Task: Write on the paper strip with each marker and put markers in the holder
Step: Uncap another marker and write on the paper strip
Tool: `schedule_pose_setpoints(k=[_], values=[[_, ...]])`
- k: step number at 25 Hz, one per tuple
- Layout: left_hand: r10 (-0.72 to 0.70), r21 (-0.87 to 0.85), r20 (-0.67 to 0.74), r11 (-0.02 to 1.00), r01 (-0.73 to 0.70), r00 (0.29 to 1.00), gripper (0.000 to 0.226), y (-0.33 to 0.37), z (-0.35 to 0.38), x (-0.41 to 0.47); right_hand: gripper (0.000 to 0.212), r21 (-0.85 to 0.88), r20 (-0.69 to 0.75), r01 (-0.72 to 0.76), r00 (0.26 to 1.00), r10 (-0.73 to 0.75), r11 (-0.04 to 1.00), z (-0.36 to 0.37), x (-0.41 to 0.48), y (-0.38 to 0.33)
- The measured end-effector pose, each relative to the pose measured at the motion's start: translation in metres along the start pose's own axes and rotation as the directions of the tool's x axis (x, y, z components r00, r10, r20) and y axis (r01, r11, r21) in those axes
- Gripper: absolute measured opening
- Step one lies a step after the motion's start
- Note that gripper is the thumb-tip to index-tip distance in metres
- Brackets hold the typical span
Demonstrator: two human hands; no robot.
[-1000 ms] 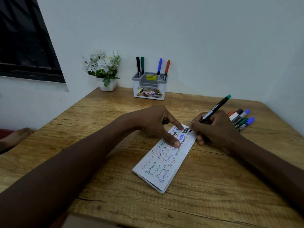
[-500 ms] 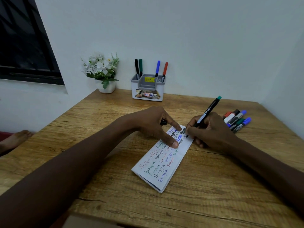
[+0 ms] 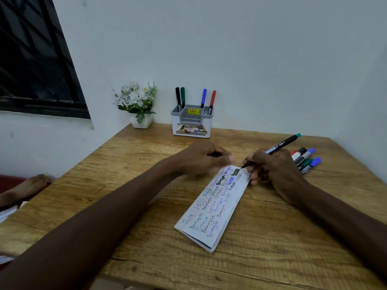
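Item 1, paper strip [image 3: 213, 208]: lies flat on the wooden table [image 3: 272, 258], running from 7 o'clock to 1 o'clock, its face crowded with coloured writing.

Item 2, my right hand [image 3: 274, 170]: fingers pinched around a green-capped marker [image 3: 280, 144], nib at the strip's far corner, at 1 o'clock of the strip.

Item 3, my left hand [image 3: 201, 159]: blurred, just beside the strip's far end; curled around something small and dark, probably the cap. I cannot tell whether it touches the paper.

Item 4, holder [image 3: 192, 122]: at 12 o'clock against the wall, four markers standing in it.

Item 5, loose markers [image 3: 304, 160]: a cluster at 2 o'clock, just beyond my right hand.

Risks, as I judge them: with the paper possibly unpinned, a stroke could drag the strip and smear the line. The nib sits at the very edge, so ink could run onto the wood. My right wrist is near the loose cluster and could roll them.
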State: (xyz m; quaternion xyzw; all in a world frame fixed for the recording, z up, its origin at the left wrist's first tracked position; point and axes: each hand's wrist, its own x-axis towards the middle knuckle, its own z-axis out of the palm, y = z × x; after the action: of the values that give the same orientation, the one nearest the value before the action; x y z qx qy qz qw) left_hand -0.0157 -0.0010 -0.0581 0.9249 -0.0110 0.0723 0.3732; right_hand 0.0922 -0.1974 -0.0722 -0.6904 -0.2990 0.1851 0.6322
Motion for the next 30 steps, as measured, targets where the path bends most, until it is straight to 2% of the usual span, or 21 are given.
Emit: schedule_pose_setpoints(k=[2, 3, 8, 10, 14, 25, 30], values=[[-0.061, -0.244, -0.002, 0.968, 0.059, 0.998, 0.045, -0.003, -0.002, 0.000, 0.040, 0.121, 0.016, -0.045, 0.999, 0.043, 0.992, -0.001, 0.003, 0.001], [-0.072, -0.301, 0.010, 0.951, 0.072, 0.997, 0.044, -0.005, -0.002, 0.001, 0.044, 0.161, 0.030, -0.060, 0.998, 0.056, 0.985, -0.002, 0.004, 0.001], [-0.003, -0.289, -0.015, 0.957, -0.002, 1.000, 0.022, -0.007, 0.011, 0.000, 0.037, 0.278, 0.006, -0.022, 1.000, 0.021, 0.960, -0.003, 0.004, 0.001], [-0.031, -0.362, -0.062, 0.932, 0.007, 0.998, 0.021, -0.011, 0.015, 0.003, 0.039, 0.323, -0.017, -0.003, 1.000, 0.009, 0.946, -0.003, 0.004, 0.001], [-0.131, -0.547, -0.103, 0.835, 0.054, 0.986, 0.025, -0.014, 0.016, 0.004, 0.034, 0.277, -0.010, 0.033, 0.999, -0.032, 0.960, -0.003, 0.002, 0.001], [-0.154, -0.589, -0.090, 0.805, 0.072, 0.984, 0.026, -0.011, 0.017, 0.002, 0.001, 0.292, -0.031, 0.118, 0.993, -0.114, 0.949, -0.006, 0.001, 0.003], [-0.220, -0.613, -0.105, 0.782, 0.111, 0.970, 0.021, -0.010, 0.017, 0.002, 0.018, 0.274, -0.077, 0.175, 0.984, -0.160, 0.946, -0.007, 0.000, 0.005]])
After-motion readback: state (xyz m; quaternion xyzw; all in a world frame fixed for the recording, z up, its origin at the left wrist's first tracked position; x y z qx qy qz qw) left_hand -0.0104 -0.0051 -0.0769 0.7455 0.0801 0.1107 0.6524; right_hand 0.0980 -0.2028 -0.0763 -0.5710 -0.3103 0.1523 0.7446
